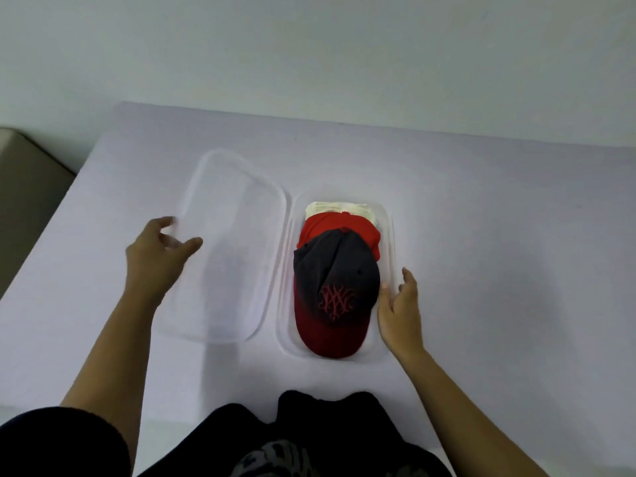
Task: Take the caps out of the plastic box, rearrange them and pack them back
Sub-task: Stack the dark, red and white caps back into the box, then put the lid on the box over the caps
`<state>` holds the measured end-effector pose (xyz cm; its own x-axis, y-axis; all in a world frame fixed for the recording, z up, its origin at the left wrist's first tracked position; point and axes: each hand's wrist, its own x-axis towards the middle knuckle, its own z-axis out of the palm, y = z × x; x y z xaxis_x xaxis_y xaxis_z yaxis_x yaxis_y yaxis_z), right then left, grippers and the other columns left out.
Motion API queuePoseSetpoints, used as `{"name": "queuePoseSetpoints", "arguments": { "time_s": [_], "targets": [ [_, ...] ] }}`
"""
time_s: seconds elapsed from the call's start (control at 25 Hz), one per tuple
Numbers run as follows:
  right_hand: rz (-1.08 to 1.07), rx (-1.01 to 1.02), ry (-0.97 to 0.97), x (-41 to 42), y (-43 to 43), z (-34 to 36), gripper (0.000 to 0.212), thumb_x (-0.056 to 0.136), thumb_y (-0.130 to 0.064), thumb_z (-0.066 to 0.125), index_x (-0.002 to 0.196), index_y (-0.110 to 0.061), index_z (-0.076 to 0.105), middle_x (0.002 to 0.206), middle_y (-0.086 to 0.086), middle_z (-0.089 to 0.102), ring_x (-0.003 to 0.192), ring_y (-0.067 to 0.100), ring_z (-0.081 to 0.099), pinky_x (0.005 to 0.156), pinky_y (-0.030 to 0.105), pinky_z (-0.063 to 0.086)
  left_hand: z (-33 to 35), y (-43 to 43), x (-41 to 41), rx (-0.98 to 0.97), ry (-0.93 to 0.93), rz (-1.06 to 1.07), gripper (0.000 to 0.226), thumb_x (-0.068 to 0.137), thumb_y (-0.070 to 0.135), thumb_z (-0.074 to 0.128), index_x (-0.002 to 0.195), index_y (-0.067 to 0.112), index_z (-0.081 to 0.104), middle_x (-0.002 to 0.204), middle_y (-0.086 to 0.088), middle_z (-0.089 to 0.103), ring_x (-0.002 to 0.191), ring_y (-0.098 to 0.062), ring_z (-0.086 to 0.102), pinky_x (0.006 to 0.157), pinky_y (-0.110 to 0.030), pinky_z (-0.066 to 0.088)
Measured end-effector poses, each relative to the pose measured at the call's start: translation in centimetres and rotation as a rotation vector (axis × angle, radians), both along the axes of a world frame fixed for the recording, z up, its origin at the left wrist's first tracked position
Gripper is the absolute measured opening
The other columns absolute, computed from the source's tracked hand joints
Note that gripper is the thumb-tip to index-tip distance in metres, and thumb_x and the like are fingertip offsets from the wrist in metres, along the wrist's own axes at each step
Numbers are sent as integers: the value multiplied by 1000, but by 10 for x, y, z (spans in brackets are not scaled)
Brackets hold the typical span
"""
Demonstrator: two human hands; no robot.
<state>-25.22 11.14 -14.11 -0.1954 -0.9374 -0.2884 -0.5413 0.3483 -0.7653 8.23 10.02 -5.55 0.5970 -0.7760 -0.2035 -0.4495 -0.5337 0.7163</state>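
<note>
Right hand, lower centre-right of frame: fingers apart and loosely bent, holding nothing. Thumb is at the right wall of the box; contact too close to call.

Just left of that hand, inside the box: dark cap, topmost of the stack, red brim toward the bottom of the frame, crown toward the top. Long axis of cap and box runs bottom to top of frame, parallel to the right forearm.

Above it in the frame, overlapped: red cap, then pale cap at the box's far end. All three are in the box; none out yet.

Left hand, centre-left: fingers spread, clamped on nothing, at the left edge of the lid, which lies flat on the table just left of the box. Blurred; touching or not, cannot tell.

Judgement: right hand is much nearer. The dark cap lies directly to its left, so the lift starts from that side or from the brim.
</note>
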Motion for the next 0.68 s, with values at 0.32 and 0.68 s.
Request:
{"name": "queuePoseSetpoints", "arguments": {
  "time_s": [0.32, 0.68],
  "targets": [
    [86, -194, -399, 37, -10, 83, 53, 97, -42, 32, 146, -23, 22, 146, -10, 34, 133, 6, 35, 110, 20, 29, 109, 1, -40, -484, 226, -40, 45, 85, 31, 63, 126, 33, 46, 80, 11, 56, 62, -6, 50, 55, -24, 42],
    [-45, 14, -302, 4, -28, 84, 57, 94, -41, 45, 146, -28, 24, 148, 1, 38, 130, 25, 45, 104, 37, 39, 2, -2, -133, -59, 390, -234, 61, 93, 31, 54, 147, 30, 26, 112, -2, 61, 86, -19, 59, 76, -30, 49]
  ]
}}
